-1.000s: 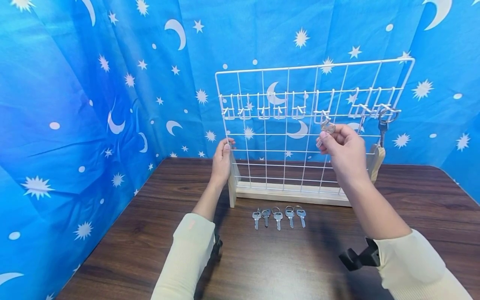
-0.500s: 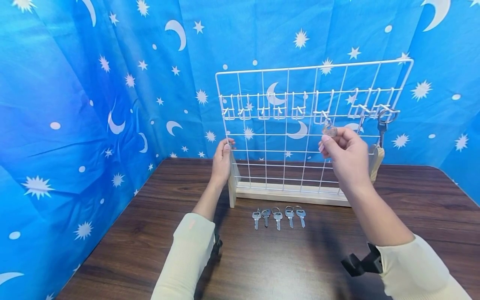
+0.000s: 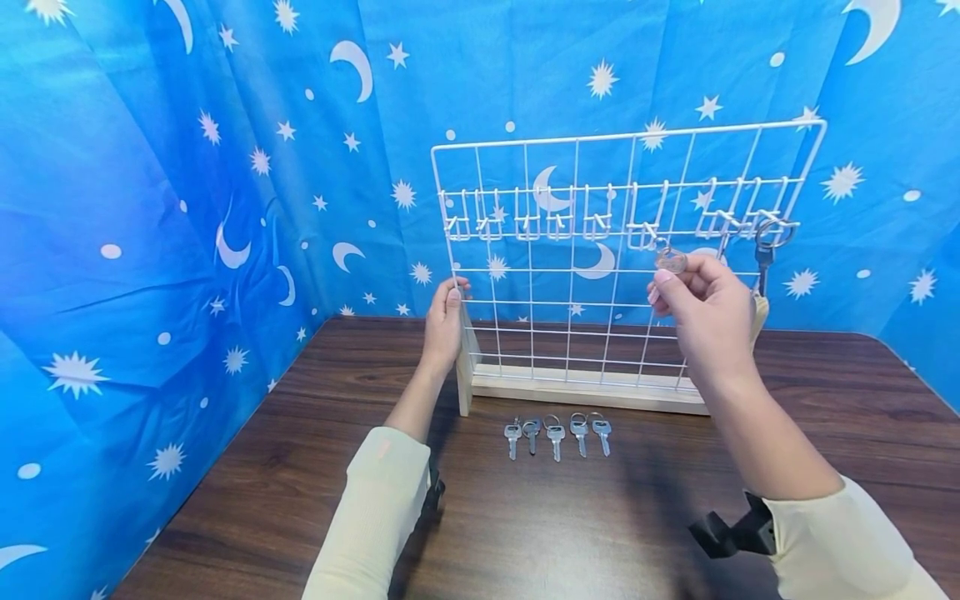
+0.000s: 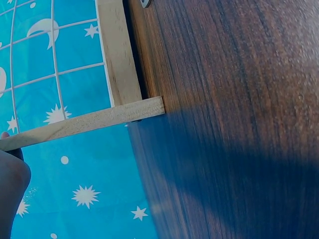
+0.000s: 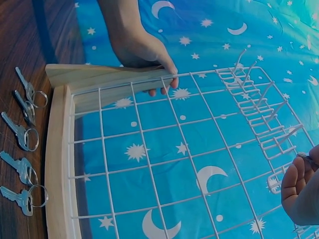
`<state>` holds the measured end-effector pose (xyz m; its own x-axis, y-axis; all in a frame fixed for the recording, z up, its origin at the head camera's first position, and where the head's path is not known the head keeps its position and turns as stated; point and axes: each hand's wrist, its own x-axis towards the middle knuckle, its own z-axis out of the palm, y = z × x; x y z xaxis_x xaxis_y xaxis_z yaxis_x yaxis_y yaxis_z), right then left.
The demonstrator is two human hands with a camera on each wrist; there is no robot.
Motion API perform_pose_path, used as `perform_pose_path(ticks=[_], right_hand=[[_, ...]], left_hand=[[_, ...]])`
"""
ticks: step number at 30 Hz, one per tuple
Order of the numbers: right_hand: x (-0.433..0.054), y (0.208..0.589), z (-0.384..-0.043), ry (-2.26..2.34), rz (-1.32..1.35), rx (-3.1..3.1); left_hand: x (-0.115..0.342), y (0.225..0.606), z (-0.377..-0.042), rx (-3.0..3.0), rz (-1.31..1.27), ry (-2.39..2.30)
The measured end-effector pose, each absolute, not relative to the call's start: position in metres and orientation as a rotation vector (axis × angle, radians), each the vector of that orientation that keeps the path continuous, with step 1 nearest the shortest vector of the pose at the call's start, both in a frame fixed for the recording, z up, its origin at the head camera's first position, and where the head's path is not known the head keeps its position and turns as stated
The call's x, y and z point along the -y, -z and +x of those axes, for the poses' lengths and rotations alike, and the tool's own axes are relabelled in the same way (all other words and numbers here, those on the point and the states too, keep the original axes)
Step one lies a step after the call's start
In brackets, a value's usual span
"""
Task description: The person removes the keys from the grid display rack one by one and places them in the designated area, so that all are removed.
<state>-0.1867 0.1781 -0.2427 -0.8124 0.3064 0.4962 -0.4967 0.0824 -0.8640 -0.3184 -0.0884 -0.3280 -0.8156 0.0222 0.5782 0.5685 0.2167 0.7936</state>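
In the head view my right hand [image 3: 708, 321] pinches a key [image 3: 672, 262] between thumb and fingers, in front of the white wire grid rack [image 3: 630, 136]. The key's ring is close to the tip of a white hook [image 3: 643, 236]; whether the ring is on that hook I cannot tell. My left hand [image 3: 444, 323] grips the rack's left wooden upright [image 3: 464, 375]. In the right wrist view the left fingers wrap that upright's upper end. Two keys hang at the rack's right, the outermost key [image 3: 765, 250] on a large ring, the other partly behind my right hand.
Several keys [image 3: 555, 433] with rings lie in a row on the dark wooden table [image 3: 525, 533], before the rack's wooden base bar [image 3: 585, 390]. More white hooks [image 3: 558, 223] line the grid to the left. A blue star-and-moon cloth [image 3: 247, 250] hangs behind.
My right hand has shifted a little to the right and slightly down, with the pinched key moving along. The left hand and the rack have stayed put.
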Motion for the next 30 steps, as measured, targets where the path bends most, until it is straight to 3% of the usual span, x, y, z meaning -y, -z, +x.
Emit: perform_pose_path(ticks=[30], right_hand=[[-0.186,0.249,-0.17,-1.757,0.21,1.777]], left_hand=[[0.088,0.331,-0.322,2.045,-0.533,1.642]])
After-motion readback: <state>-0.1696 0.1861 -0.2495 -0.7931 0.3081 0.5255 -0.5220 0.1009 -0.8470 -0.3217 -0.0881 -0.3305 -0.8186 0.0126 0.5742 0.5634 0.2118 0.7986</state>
